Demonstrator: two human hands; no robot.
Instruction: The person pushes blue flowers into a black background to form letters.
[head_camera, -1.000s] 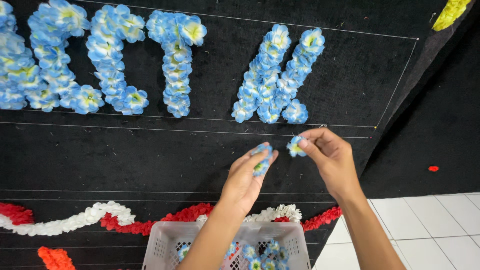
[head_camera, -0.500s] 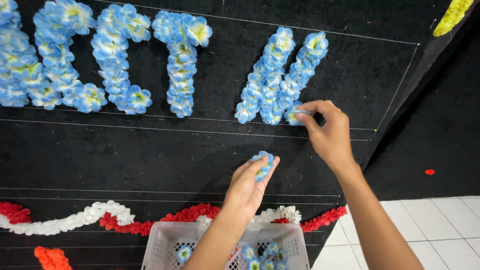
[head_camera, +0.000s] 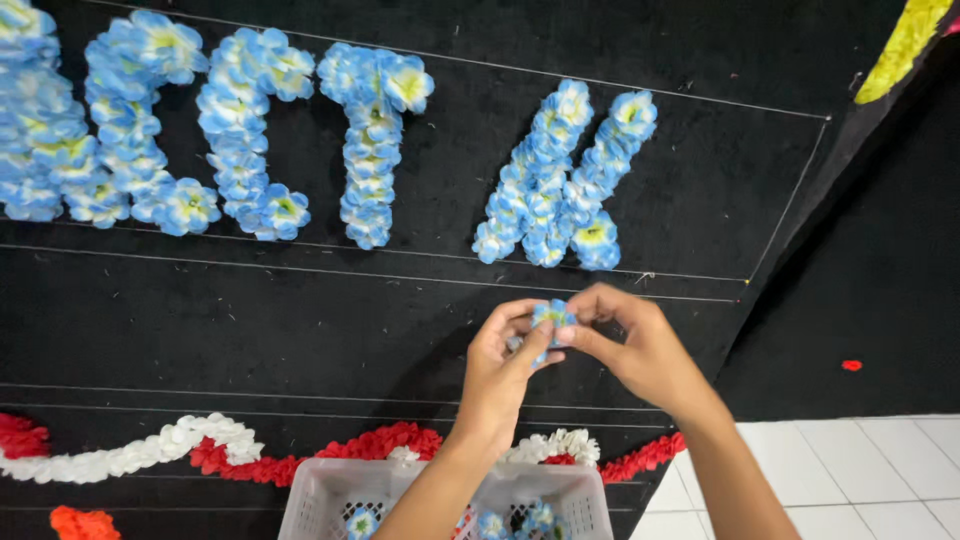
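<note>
A black felt-like board (head_camera: 300, 330) fills most of the view, crossed by thin pale guide lines (head_camera: 250, 262). Along its far left part stand letter shapes built from blue artificial flowers (head_camera: 240, 150) with yellow-white centres, packed petal to petal; farther right, a separate slanting group of the same blue blossoms (head_camera: 560, 185) forms 2 leaning strokes that meet at their near ends. At the near left edge a wavy garland of red and white flowers (head_camera: 200, 450) runs rightward across the board, with a small orange cluster (head_camera: 85, 522) just below it at the frame's edge. In the near middle sits a white plastic basket (head_camera: 330, 495) with a lattice wall, holding several more blue flowers. Rising from above the basket, the left hand (head_camera: 500, 370) has its fingers curled inward, thumb and fingertips pinching a single blue flower (head_camera: 552, 315). The right hand (head_camera: 645, 350) meets it from the right, its thumb and forefinger closed narrowly on the same blossom, so both hands hold it together just near of the slanting strokes and apart from them. The flower is raised off the board, between the lowest guide line of the lettering and the garland. To the far right, a yellow flower strip (head_camera: 900, 45) lies along the board's slanting edge, a small red scrap (head_camera: 851, 365) rests on darker cloth, and white floor tiles (head_camera: 870, 480) show in the near right corner.
</note>
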